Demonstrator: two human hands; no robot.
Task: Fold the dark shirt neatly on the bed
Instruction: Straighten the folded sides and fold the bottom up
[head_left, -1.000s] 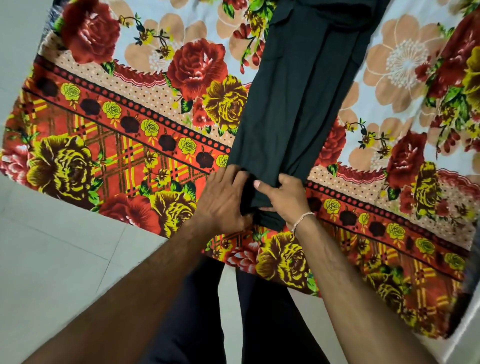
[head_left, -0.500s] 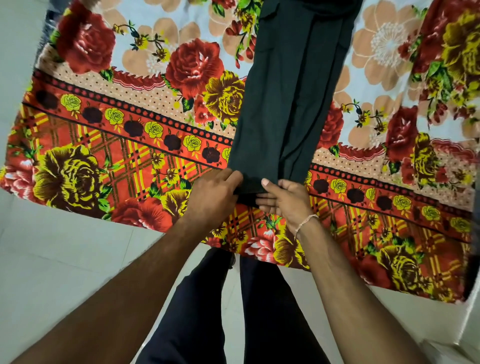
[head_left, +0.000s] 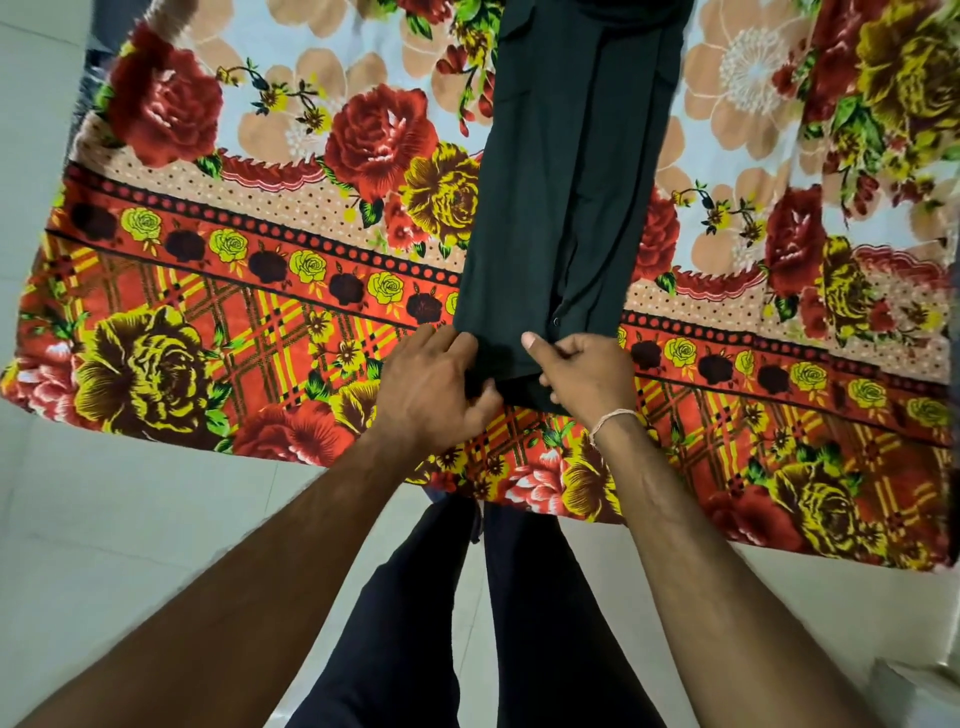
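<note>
The dark shirt lies on the bed as a long narrow strip, its sides folded inward, running from the top edge of the view down to my hands. My left hand pinches the strip's near left corner. My right hand grips the near right corner, thumb on top of the cloth. A small button shows just above my right thumb. The far end of the shirt is cut off by the frame.
The bed carries a flowered blanket in red, yellow and pale blue, its near edge hanging toward a pale tiled floor. My legs in dark trousers stand against the bed's edge.
Both hands have kept hold of the shirt's near end and shifted slightly up the bed. The view has tilted a little.
</note>
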